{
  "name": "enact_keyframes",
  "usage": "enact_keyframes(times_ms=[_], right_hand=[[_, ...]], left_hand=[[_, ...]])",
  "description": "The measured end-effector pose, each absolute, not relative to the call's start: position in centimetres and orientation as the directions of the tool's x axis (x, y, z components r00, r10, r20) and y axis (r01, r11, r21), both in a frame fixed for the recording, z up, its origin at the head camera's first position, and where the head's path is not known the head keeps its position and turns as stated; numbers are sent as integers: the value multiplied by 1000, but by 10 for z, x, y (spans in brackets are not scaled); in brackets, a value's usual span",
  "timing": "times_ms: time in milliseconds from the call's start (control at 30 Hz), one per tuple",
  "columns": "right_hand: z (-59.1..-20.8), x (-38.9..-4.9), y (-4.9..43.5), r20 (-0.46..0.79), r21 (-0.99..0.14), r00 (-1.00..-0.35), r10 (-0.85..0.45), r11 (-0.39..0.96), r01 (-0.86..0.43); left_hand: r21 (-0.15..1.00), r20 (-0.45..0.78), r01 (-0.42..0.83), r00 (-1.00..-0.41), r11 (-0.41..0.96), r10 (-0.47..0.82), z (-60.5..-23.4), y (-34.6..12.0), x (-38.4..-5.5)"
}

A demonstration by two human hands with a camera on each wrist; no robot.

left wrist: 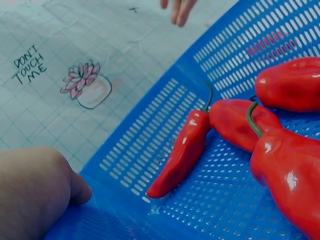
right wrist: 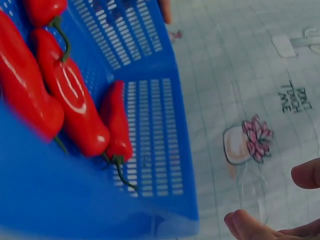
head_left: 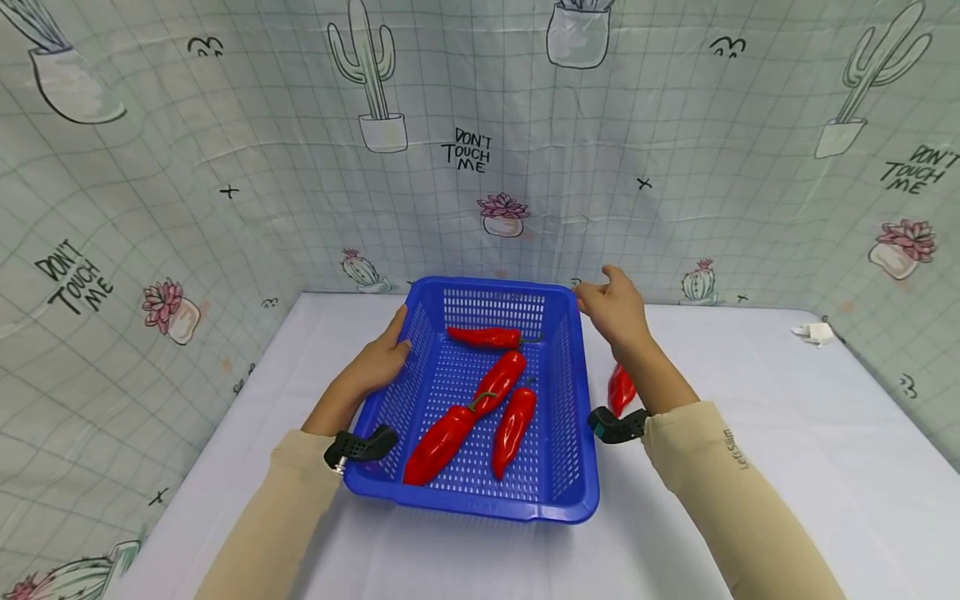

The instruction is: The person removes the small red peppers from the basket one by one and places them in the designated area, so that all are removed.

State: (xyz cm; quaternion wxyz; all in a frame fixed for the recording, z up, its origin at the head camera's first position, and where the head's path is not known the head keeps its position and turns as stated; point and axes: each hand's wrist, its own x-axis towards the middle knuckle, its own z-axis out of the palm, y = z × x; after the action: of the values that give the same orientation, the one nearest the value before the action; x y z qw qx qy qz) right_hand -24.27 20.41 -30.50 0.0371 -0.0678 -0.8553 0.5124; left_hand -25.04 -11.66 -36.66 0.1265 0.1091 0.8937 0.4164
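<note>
A blue plastic basket (head_left: 487, 504) with slotted walls holds several glossy red peppers. A slim one (head_left: 483, 337) lies by the far wall; a large pepper (head_left: 441, 446) rests at the near left and a smaller one (head_left: 514, 433) beside it. My left hand (head_left: 378, 362) grips the left rim, thumb over the edge, its other fingers hidden outside the wall. Beside the far right corner is my right hand (head_left: 618, 312); in the right wrist view its thumb and fingers (right wrist: 245, 227) are spread and apart from the basket.
Another red pepper (head_left: 620, 390) lies on the white table (head_left: 750, 467) right of the basket, partly behind the right forearm. A small white object (head_left: 815, 333) sits near the table's right edge. A patterned cloth (head_left: 480, 100) hangs behind and along the sides.
</note>
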Motion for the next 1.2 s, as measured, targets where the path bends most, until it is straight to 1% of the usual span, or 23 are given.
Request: enact_keyframes(times_ms=[267,500,733,933,1000,1200], right_hand=[[-318,-248,169,-75,-815,-994,74,569,104],[-332,-254,159,-109,-750,-993,51,651,115],[-342,-256,150,-176,-741,-984,30,655,152],[-350,-255,144,-195,-655,-981,14,742,141],[-351,-256,143,-213,-642,-977,18,751,154],[-352,-259,139,-306,-654,-951,43,716,243]], left_hand=[[772,-132,90,-946,629,296,-366,-118,-250],[770,-130,94,-945,631,300,-365,-116,-250],[770,-133,91,-945,631,299,-366,-116,-250],[775,-135,90,-944,625,302,-364,-116,-250],[775,-130,93,-944,624,302,-364,-116,-249],[778,-123,96,-946,621,300,-364,-117,-249]])
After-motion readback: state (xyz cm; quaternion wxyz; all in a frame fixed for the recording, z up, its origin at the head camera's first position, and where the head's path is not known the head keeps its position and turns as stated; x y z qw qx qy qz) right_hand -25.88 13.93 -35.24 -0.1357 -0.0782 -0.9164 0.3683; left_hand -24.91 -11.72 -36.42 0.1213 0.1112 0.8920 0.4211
